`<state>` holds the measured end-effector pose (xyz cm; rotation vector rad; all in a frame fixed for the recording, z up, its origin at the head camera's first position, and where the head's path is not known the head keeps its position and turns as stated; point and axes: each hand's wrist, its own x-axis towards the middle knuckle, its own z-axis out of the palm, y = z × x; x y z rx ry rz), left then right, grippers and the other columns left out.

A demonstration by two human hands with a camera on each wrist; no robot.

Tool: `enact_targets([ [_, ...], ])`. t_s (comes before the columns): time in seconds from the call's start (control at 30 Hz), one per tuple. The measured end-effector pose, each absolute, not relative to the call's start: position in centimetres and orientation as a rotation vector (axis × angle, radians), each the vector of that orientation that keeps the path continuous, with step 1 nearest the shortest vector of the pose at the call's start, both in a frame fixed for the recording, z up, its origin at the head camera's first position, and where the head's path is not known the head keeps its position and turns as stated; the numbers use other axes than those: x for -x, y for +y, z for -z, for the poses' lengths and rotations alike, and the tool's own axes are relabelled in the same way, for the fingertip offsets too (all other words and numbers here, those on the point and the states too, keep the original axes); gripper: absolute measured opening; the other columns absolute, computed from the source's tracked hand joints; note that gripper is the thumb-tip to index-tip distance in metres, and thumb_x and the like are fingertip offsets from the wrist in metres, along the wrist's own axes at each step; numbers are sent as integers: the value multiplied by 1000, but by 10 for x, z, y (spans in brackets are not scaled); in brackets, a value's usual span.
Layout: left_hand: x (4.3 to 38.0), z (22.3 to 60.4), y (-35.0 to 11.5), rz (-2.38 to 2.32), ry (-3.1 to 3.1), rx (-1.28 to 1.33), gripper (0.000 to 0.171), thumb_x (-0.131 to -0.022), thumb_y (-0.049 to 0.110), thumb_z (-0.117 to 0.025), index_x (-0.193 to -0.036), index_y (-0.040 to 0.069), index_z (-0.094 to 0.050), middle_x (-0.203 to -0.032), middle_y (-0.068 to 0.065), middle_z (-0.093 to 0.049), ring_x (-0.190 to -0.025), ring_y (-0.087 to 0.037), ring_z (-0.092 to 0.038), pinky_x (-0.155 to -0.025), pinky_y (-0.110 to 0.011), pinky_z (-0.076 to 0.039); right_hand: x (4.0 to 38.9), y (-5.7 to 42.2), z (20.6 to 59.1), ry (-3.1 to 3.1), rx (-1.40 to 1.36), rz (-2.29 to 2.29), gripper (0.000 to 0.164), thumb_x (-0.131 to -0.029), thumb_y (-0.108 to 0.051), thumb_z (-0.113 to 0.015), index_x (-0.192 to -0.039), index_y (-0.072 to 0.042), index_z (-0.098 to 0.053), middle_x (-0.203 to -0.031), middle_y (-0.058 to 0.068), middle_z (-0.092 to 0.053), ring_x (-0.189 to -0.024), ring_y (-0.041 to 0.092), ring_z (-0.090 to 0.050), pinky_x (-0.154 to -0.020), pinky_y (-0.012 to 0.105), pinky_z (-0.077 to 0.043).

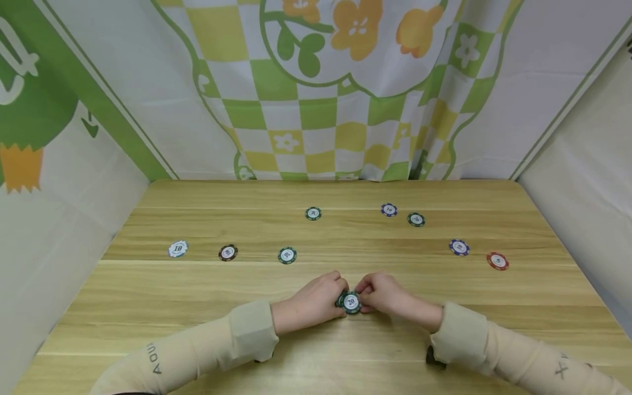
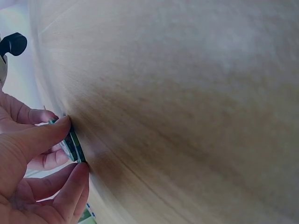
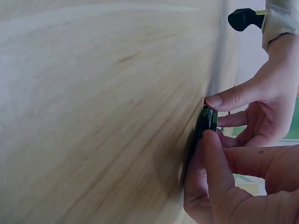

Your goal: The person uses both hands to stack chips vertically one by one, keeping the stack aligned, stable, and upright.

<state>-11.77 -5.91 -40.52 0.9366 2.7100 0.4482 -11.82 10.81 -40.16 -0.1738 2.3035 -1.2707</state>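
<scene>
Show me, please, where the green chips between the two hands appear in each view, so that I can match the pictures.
Head: the green chips lie low, slightly right of centre, a "20" face showing.
Left wrist: near the left edge, just below mid-height, seen almost edge-on.
Right wrist: right of centre, about mid-height, also edge-on.
Shared landmark: the left hand, touching them.

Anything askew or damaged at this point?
Slightly askew: the green chips between the left hand and right hand don't line up. A lower one peeks out left of the top 20 in the head view. The loose chips lie flat, with no visible damage.
</scene>
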Motion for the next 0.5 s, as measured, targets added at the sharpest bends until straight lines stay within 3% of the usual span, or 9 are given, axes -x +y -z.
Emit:
enact_targets([
  [0.5,117,406,-60,-493,2701,-940,34,-69,21,-79,-94,5,-62,-86,2,-51,-74,-6,-50,-67,-17,-44,115,99,405,2430,196,1172,9,-79,8,-57,-87,6,-59,-68,7,-56,-54,11,-57,-52,23,-50],
])
